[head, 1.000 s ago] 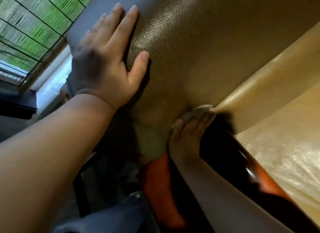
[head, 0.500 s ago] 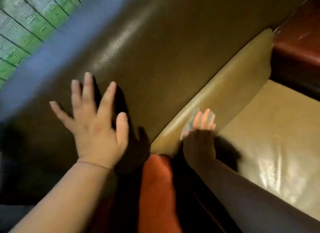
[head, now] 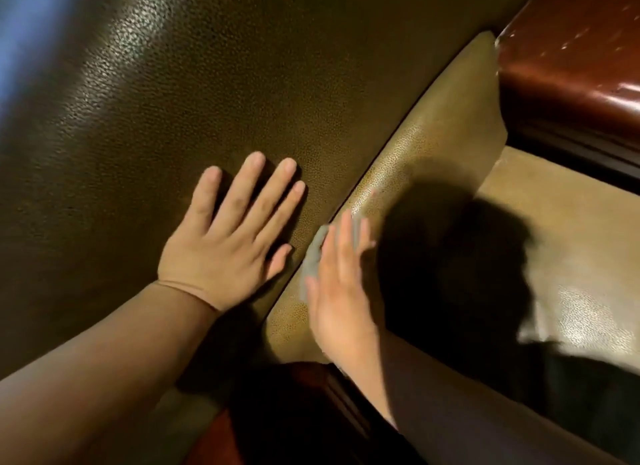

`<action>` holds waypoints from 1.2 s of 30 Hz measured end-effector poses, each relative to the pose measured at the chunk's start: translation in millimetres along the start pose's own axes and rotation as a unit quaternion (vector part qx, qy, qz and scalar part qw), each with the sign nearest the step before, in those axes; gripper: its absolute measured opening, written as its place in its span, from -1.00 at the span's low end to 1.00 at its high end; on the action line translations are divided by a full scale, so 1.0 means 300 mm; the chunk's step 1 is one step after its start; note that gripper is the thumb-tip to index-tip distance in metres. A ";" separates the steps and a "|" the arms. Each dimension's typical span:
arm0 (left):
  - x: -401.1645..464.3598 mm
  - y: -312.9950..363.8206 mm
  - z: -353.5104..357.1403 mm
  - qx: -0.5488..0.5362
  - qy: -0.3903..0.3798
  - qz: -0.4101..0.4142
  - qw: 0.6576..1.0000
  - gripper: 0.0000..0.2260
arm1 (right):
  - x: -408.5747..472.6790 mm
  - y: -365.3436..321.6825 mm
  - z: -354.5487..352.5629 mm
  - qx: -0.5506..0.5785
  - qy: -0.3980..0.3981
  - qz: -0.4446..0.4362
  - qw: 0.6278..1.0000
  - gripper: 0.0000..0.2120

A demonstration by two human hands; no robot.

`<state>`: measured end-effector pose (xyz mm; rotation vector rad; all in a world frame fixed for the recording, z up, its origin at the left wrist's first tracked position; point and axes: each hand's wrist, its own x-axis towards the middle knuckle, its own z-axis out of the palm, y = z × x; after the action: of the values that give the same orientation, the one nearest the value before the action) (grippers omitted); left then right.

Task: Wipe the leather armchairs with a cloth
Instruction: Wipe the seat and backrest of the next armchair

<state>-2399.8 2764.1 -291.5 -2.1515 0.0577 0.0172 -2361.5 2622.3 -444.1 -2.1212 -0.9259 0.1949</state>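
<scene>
An olive-brown leather armchair [head: 214, 94] fills the view, its dark backrest on the left and a lighter seat cushion [head: 568, 257] on the right. My left hand [head: 228, 243] lies flat on the backrest with straight, spread fingers. My right hand [head: 341, 284] presses a small grey cloth [head: 313, 257] against the lighter leather band just right of the seam. Its fingers look straight and are motion-blurred. Most of the cloth is hidden under that hand.
A glossy reddish-brown wooden armrest [head: 571, 66] rises at the upper right. Another red-brown wooden part [head: 214, 440] shows at the bottom between my forearms. A dark shadow falls across the cushion.
The view swung down and right, away from the window. My left hand slid down the backrest and now lies flat near the seam. My right hand moved up along the lighter band with the cloth.
</scene>
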 end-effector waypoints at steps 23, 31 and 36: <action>0.043 0.093 0.062 -0.028 0.025 -0.030 0.999 -0.28 | 0.478 0.369 -0.170 -0.020 0.225 0.114 0.967 -0.46; 0.054 0.118 0.062 -0.079 0.046 -0.057 0.994 -0.32 | 0.015 0.213 -0.082 -0.003 -0.023 -0.060 0.998 -0.34; 0.059 0.142 0.074 -0.074 0.052 -0.078 0.993 -0.33 | 0.532 0.418 -0.184 -0.061 0.180 0.037 0.981 -0.45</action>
<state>-2384.0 2758.7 -339.9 -2.2975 -0.0530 -0.1878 -2154.2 2644.1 -471.8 -2.2064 -0.6595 -0.2096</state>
